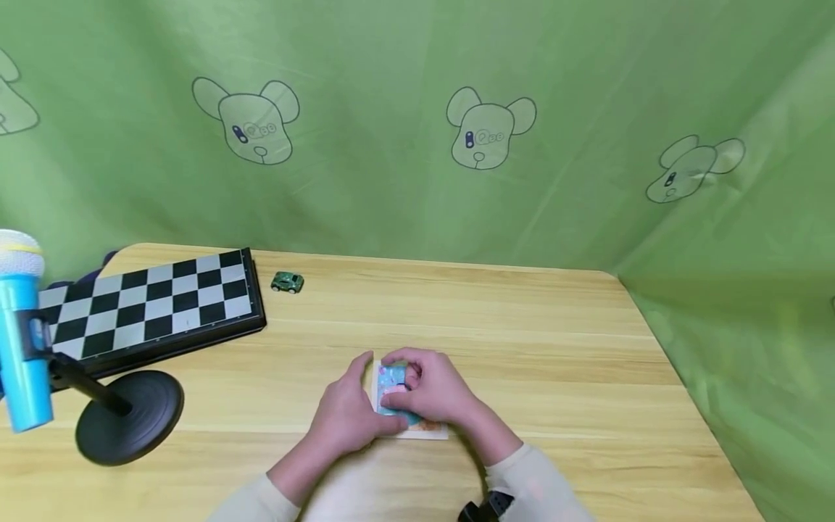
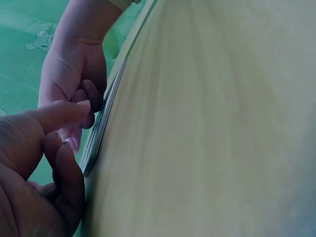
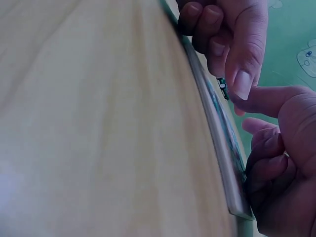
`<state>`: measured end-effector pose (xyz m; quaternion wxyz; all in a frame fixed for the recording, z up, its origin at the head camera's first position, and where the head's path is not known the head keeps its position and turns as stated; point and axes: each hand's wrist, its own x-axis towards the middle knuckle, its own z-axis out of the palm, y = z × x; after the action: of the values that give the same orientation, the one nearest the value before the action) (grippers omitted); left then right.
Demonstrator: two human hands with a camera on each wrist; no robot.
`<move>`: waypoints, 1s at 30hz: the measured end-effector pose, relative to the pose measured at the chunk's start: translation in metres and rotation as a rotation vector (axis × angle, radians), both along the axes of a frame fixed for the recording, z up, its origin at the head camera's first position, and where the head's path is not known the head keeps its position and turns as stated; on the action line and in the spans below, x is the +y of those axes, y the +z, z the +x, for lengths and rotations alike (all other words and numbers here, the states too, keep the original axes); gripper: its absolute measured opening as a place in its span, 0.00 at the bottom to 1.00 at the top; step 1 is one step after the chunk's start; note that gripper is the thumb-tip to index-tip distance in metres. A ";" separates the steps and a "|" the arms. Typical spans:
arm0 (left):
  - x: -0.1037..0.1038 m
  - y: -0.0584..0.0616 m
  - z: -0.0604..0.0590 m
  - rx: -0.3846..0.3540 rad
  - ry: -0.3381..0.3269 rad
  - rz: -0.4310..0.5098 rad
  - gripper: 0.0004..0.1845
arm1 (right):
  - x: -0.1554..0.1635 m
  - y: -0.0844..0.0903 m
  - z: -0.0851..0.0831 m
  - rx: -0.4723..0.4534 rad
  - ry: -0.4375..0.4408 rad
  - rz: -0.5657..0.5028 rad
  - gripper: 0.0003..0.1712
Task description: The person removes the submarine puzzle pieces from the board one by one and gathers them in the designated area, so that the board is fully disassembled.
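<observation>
Wooden table [image 1: 535, 341], near front edge: flat picture card [image 1: 427, 429] lies there. Left hand [image 1: 349, 413] grips its left side; right hand [image 1: 433, 391], fingers curled, seemingly pinches a piece on top.

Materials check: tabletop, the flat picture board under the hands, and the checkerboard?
Table: light wood-grain surface, matte, probably laminate; the grain lines run evenly. Picture board: thin stiff printed card or wood with a pale edge, hard to tell which. Checkerboard: black-framed, slightly glossy squares, likely plastic.
</observation>
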<state>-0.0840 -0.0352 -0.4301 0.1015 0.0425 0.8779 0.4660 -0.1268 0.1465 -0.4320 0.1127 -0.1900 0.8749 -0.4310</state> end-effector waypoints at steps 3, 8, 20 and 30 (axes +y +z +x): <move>0.000 -0.001 0.001 -0.027 -0.015 0.045 0.62 | 0.000 0.001 0.001 0.014 0.012 0.036 0.29; 0.001 -0.002 0.002 -0.051 -0.028 0.073 0.61 | -0.001 0.001 0.000 0.018 0.017 0.059 0.27; 0.000 -0.005 0.002 -0.104 -0.016 0.140 0.59 | -0.001 0.005 -0.006 -0.030 0.052 0.153 0.25; 0.000 -0.006 0.002 -0.125 -0.013 0.187 0.58 | -0.003 0.011 -0.009 -0.073 0.036 0.124 0.19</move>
<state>-0.0823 -0.0353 -0.4364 0.1545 0.0282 0.8224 0.5468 -0.1354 0.1433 -0.4210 0.1639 -0.1825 0.8916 -0.3805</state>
